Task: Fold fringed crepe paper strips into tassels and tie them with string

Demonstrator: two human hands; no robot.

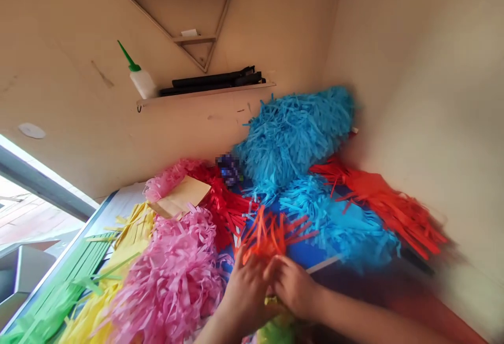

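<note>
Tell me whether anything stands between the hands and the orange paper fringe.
Nothing visible does: the left hand and right hand sit right at the orange paper fringe, its strips reaching them.

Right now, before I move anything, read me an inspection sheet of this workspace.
Surface: a blue sheet lies under much of the paper, with white paper toward the left.
Things at the hands: orange fringed paper sits just beyond the hands, and yellow-green paper lies below them.
Clutter: heaps of fringed paper: pink, blue, red, yellow, green; also a tan card.
Hands: left hand and right hand are close together; grip unclear.
Cables: nothing seen.
Surroundings: a wall shelf holds a glue bottle with a green nozzle and black bars; a window is at left.
</note>
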